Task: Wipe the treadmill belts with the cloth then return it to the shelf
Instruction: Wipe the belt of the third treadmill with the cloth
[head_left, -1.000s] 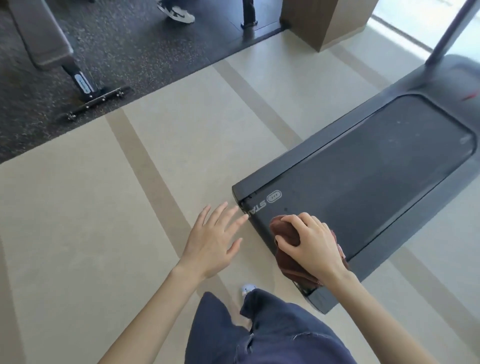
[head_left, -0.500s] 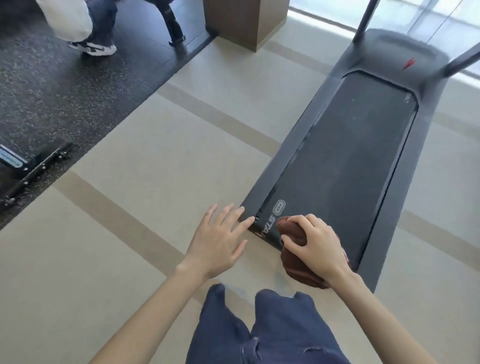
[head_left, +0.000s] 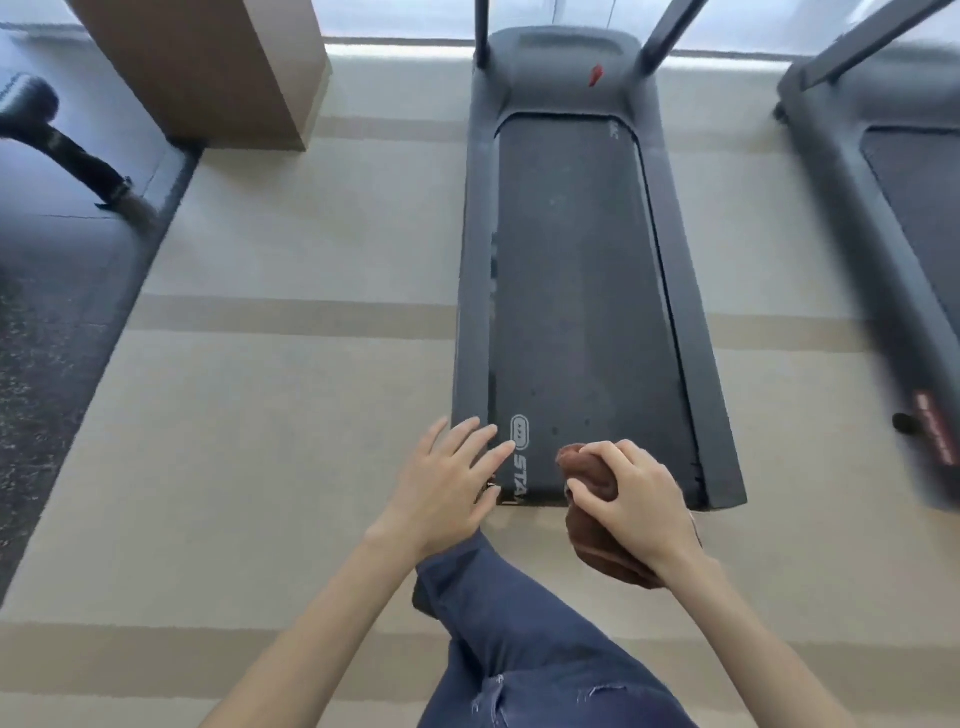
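Observation:
A dark grey treadmill runs straight away from me, its black belt (head_left: 576, 291) between grey side rails. My right hand (head_left: 631, 499) grips a bunched brown cloth (head_left: 592, 473) at the near end of the belt, and part of the cloth hangs past the rear edge. My left hand (head_left: 447, 480) is spread flat, its fingertips over the near left rail beside the white logo. No shelf is in view.
A second treadmill (head_left: 893, 249) stands to the right. A brown pillar (head_left: 208, 67) rises at the back left beside a dark rubber mat (head_left: 57, 291) with an equipment leg. My leg in blue jeans (head_left: 524, 639) reaches toward the treadmill's rear edge.
My view has swung right, so the treadmill now lies straight ahead and a second treadmill has come into sight. Both hands keep their places at the belt's near end.

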